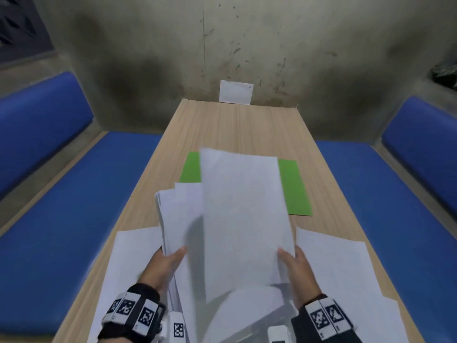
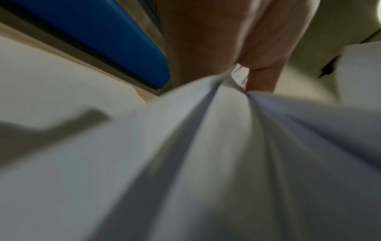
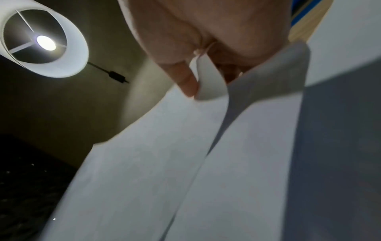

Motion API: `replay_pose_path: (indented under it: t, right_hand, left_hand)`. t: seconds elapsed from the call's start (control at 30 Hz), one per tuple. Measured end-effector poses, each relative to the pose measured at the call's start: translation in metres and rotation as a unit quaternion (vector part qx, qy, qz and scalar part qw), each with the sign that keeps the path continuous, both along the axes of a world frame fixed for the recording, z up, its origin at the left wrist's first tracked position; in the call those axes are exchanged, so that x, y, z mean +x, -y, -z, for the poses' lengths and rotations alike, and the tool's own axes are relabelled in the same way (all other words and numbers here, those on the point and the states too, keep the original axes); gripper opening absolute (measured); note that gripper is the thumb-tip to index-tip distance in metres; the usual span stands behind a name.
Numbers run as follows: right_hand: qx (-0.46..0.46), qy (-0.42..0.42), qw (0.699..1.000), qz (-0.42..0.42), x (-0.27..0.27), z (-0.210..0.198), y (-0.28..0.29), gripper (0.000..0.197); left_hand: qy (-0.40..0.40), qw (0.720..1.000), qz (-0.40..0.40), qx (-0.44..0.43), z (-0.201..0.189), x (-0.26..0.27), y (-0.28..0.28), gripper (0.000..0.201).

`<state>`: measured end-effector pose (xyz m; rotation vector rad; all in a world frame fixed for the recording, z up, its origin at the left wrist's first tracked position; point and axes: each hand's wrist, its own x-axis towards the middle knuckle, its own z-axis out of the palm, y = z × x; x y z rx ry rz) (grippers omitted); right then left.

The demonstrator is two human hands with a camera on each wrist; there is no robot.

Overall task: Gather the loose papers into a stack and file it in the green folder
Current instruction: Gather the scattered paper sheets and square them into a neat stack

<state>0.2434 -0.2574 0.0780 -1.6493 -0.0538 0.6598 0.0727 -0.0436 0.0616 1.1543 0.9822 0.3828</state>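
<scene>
Above table, left hand grips stack; right hand pinches sheet, lengthwise away.

Nothing readable is showing: the white papers are looking blank through the blur, and the wrist bands are carrying only black-and-white square code patterns, no letters or numbers

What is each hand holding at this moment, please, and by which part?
The left hand holds a bundle of papers by its near end; the right hand pinches a lifted sheet near its bottom right corner.
</scene>
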Motion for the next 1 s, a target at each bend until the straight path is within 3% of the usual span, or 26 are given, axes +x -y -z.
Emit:
replay_pose_path:
  t: [0.07,0.17,0.23,0.33,0.4,0.47,0.53,0.6,0.7,0.73,0.87,1.0]
  right_hand:
    - [-0.042,-0.019,0.998,-0.052,-0.004,0.007,0.002,0.017]
    - [-0.078,-0.03,0.992,-0.095,-0.002,0.013,0.009,0.049]
    - [-0.069,-0.071,0.987,-0.13,0.002,0.011,0.013,0.058]
    - [-0.025,-0.109,0.976,-0.187,0.001,0.004,0.015,0.056]
    - [-0.025,-0.076,0.98,-0.184,-0.003,0.003,0.011,0.046]
    - [-0.028,-0.023,0.99,-0.136,-0.008,0.003,0.005,0.03]
    - [-0.005,0.014,0.996,-0.086,-0.011,0.0,0.001,0.019]
    - [0.031,0.019,0.997,-0.066,-0.013,-0.007,0.0,0.016]
    - [0.059,0.038,0.993,-0.095,-0.015,-0.015,0.002,0.017]
    - [0.059,0.056,0.992,-0.099,-0.015,-0.017,0.002,0.02]
    - [0.076,0.108,0.984,-0.119,-0.014,-0.036,0.002,0.027]
    - [0.178,0.136,0.971,-0.089,-0.016,-0.06,-0.002,0.069]
  left_hand:
    - [0.019,0.999,0.034,-0.005,-0.009,0.0,0.003,0.033]
    - [0.027,0.998,0.063,-0.009,-0.019,-0.002,0.003,0.046]
    - [0.025,0.996,0.079,-0.01,-0.022,-0.004,0.003,0.046]
    - [0.015,0.995,0.097,-0.007,-0.027,-0.005,0.005,0.043]
    - [0.018,0.996,0.088,-0.005,-0.031,-0.006,0.009,0.052]
    - [0.045,0.997,0.065,-0.021,-0.032,-0.008,0.013,0.075]
    - [0.066,0.995,0.073,0.023,-0.038,-0.011,0.018,0.099]
    - [0.082,0.987,0.101,0.093,-0.052,-0.009,0.024,0.089]
    - [0.103,0.98,0.089,0.143,-0.065,-0.005,0.027,0.035]
    - [0.117,0.979,0.085,0.145,-0.067,-0.005,0.027,0.035]
    - [0.148,0.968,0.101,0.176,-0.071,-0.01,0.025,0.081]
    - [0.208,0.956,0.061,0.199,-0.089,-0.008,0.03,0.082]
